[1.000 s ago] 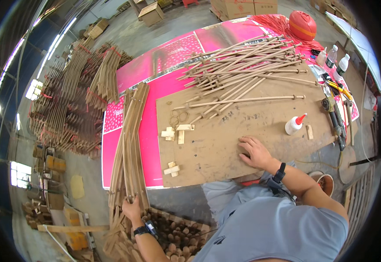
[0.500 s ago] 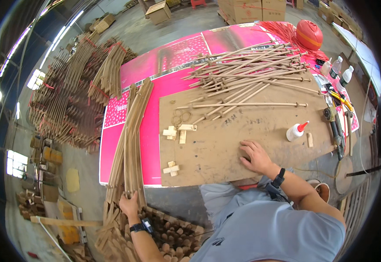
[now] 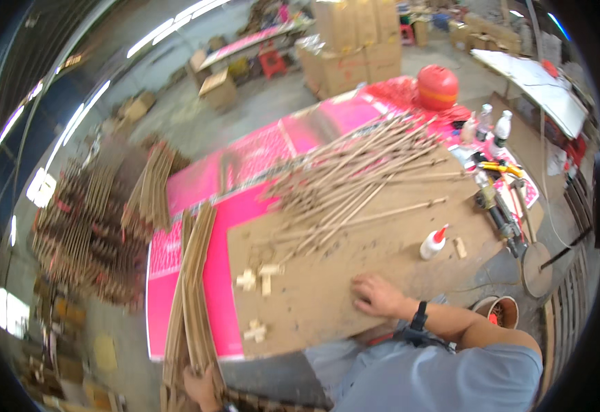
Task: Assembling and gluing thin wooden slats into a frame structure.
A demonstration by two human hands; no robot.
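1. the left hand (image 3: 200,386) is closed around the near end of a bundle of long flat wooden slats (image 3: 193,288); the fingers wrap the lower edge of the stack, low at the frame's bottom, so just how tight the hold is cannot be told.
2. from that grip the slats run up and away along the left side of the pink table (image 3: 228,226), lying partly on it and overhanging toward the person.
3. they look thin, stiff along their length yet springy, light one by one but awkward as a stack; loose slats would likely slide past each other, so a hold nearer the middle, squeezing the flat faces together, seems safer than the end.
4. to the right of the grip, the right hand (image 3: 377,296) lies flat, fingers spread, pressing on the brown board (image 3: 327,302) and holding nothing.
5. between the two hands, on the board, sit small wooden cross pieces (image 3: 257,277).
6. farther from the grip, up and right, a heap of thin sticks (image 3: 355,185) and a white glue bottle (image 3: 434,242).
7. left of the grip, stacked wooden frames (image 3: 87,233) on the floor.
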